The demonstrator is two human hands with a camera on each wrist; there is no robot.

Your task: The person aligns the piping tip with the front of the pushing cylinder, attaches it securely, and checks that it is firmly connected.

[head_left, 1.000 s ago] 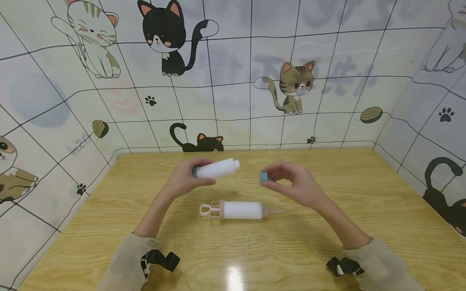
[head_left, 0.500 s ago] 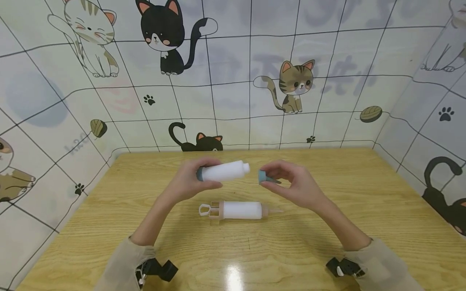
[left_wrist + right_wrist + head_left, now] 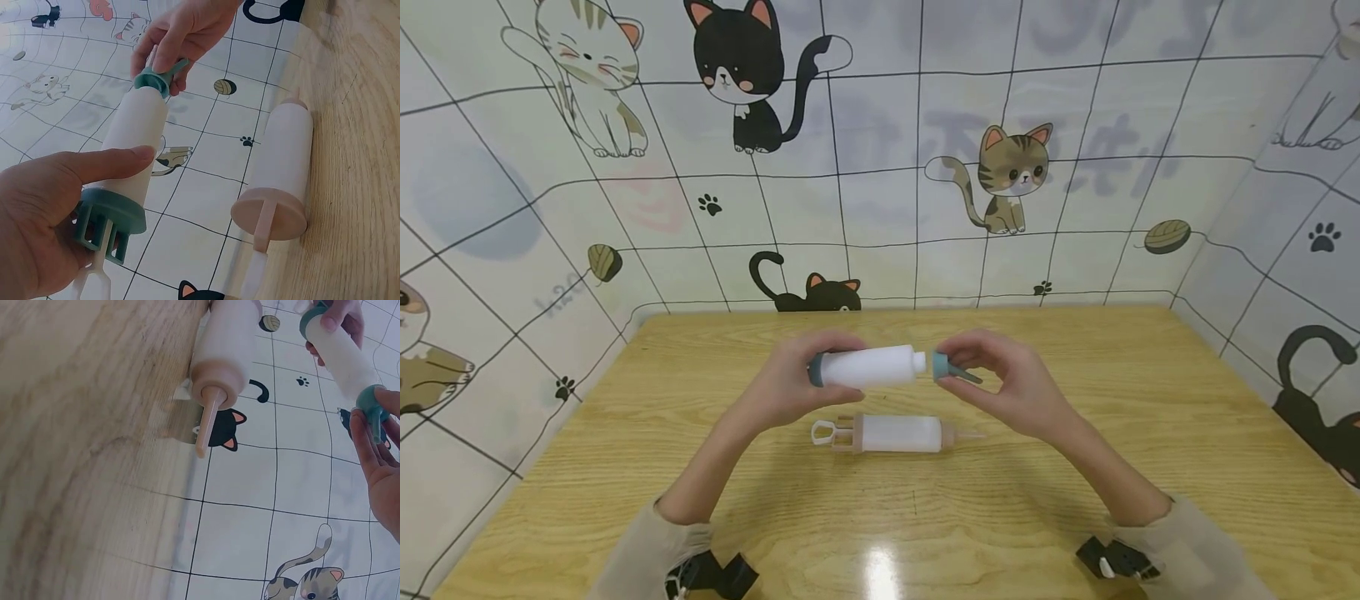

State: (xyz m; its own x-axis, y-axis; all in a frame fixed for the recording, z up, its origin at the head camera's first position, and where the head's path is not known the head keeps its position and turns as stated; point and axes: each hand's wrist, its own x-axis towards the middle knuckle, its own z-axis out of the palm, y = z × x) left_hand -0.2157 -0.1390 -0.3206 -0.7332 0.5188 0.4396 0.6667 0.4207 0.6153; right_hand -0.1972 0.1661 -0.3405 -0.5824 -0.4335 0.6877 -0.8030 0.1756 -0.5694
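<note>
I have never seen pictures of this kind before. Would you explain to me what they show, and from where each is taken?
There is no machine; a person works bare-handed. The wide picture comes from a camera on the head, the others from the left wrist camera and right wrist camera. The left hand grips a white tube with a teal collar. The right hand pinches a teal nozzle cap close to the tube's narrow neck. On the wooden table lies a second tube, white with pinkish-beige ends. Behind is a cat-patterned backdrop.
</note>
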